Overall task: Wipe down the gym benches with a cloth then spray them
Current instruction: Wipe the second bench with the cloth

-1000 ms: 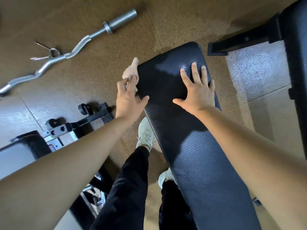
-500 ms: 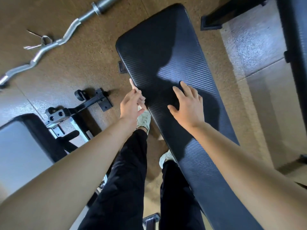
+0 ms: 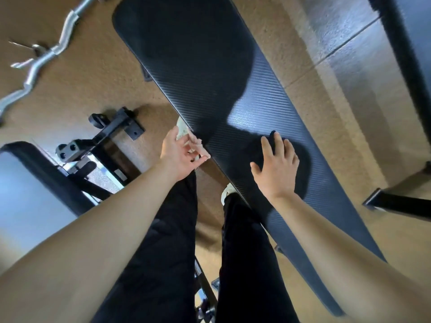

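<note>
Cloth (image 3: 195,142) is pinched in the curled fingers (image 3: 186,149) of the left hand (image 3: 178,157) at the left edge of the bench (image 3: 186,54). Since a second ago both hands have come along this edge, away from its far end. The right hand (image 3: 276,169) rests on the bench top, fingers spread, holding nothing. Probably the wiping goes on toward the near end; spraying waits.

Left arm (image 3: 105,229) and right arm (image 3: 338,241) bare, right down to left hand (image 3: 179,155) and right hand (image 3: 276,169). Legs in loose black trousers (image 3: 163,252), plain, soft folds. Whitish left shoe (image 3: 180,127) just beside long edge of bench (image 3: 210,66). Whitish right shoe (image 3: 227,193) partly under same edge. Shoe details too blurry.
</note>
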